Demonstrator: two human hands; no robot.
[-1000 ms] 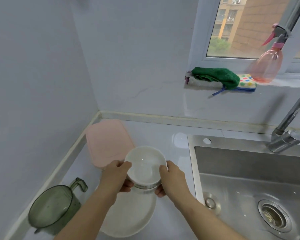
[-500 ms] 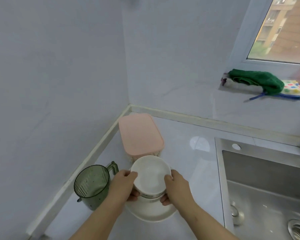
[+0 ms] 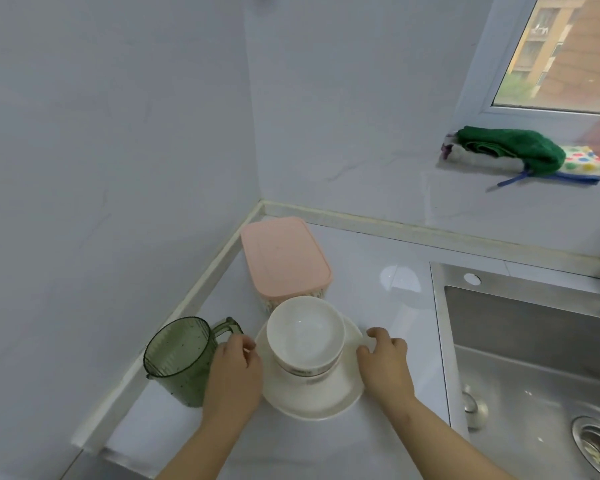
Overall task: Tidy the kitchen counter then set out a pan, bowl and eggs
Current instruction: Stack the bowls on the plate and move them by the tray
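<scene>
At the far left, a green see-through jug (image 3: 179,360) stands upright, close to the wall trim that runs along the table's (image 3: 378,258) left edge, with its handle pointing to 1 o'clock. I cannot tell what is in it. Just beside it, at 9 o'clock from the white plate (image 3: 326,401), the left hand (image 3: 234,372) sits between jug and plate. Its fingers are loosely curled and grip nothing I can see.

The white bowl (image 3: 305,332) stands upright on the plate, toward the plate's far-left part, and its inside shows plain white. At 12 o'clock from it, a box with a pink lid (image 3: 284,258) fills the corner where the two walls meet. The lid is on, so the contents are hidden.

At 3 o'clock on the plate, the right hand (image 3: 383,363) has its curled fingers at the rim. I cannot tell whether they grip it or only touch it. Bare table runs from there to the steel sink's (image 3: 440,341) raised edge, and back toward 1 o'clock as far as the rear trim. On the window ledge at the far right, a green cloth (image 3: 510,147) lies beside a dotted sponge (image 3: 582,162).
</scene>
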